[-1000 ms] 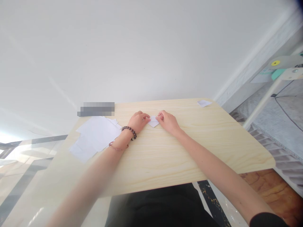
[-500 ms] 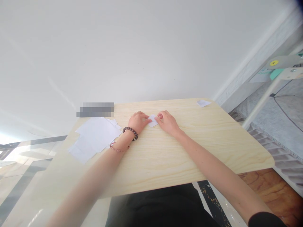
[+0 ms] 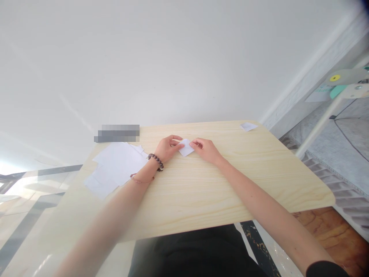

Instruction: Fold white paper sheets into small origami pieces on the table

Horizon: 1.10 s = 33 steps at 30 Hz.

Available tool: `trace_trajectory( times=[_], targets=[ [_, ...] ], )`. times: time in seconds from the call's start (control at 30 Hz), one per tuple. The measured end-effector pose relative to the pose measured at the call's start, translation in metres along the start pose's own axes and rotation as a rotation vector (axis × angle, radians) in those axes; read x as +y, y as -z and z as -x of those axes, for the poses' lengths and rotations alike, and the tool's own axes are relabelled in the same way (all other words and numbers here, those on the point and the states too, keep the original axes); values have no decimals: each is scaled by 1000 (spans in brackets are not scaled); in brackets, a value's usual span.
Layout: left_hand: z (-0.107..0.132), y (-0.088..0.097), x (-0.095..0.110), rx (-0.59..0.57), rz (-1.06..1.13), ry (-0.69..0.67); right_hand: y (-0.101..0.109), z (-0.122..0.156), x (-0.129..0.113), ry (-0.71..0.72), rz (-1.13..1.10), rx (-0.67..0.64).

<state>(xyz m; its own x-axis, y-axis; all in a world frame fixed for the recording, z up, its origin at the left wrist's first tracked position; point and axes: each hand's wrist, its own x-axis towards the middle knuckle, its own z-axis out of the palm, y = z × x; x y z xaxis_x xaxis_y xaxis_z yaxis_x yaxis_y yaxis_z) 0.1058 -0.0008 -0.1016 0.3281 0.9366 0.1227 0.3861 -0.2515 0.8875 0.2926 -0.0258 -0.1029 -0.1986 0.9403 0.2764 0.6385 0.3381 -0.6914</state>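
A small folded white paper (image 3: 186, 147) lies on the light wooden table (image 3: 201, 192) near its far middle. My left hand (image 3: 168, 147), with a bead bracelet on the wrist, pinches the paper's left edge between thumb and fingers. My right hand (image 3: 206, 149) pinches the paper's right corner with curled fingers. Both hands rest low on the tabletop, close together, with the paper between them.
A loose stack of white sheets (image 3: 115, 166) lies at the table's left. A small scrap of paper (image 3: 248, 126) sits at the far right corner. A white wall rises behind the table. A white stand with a round green-and-yellow part (image 3: 338, 82) is at the right.
My left hand has turned so its fingers lift and show above the paper. The paper has shifted slightly and shows more of its surface. My right hand's fingers have curled tighter on the paper's corner.
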Motion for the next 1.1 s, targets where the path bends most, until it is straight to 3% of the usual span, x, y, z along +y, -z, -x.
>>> trace_trajectory(
  times=[0.3, 0.53, 0.87, 1.1],
  targets=[
    [2, 5, 5, -97, 52, 73, -1, -1, -3, 58, -147, 60],
    [1, 10, 4, -114, 175, 82, -4, -1, -8, -31, -322, 68],
    [-1, 9, 3, -51, 207, 53, -1, -1, -4, -18, -229, -35],
    [-2, 12, 3, -89, 249, 75, -1, 2, -14, 7, -190, 26]
  ],
)
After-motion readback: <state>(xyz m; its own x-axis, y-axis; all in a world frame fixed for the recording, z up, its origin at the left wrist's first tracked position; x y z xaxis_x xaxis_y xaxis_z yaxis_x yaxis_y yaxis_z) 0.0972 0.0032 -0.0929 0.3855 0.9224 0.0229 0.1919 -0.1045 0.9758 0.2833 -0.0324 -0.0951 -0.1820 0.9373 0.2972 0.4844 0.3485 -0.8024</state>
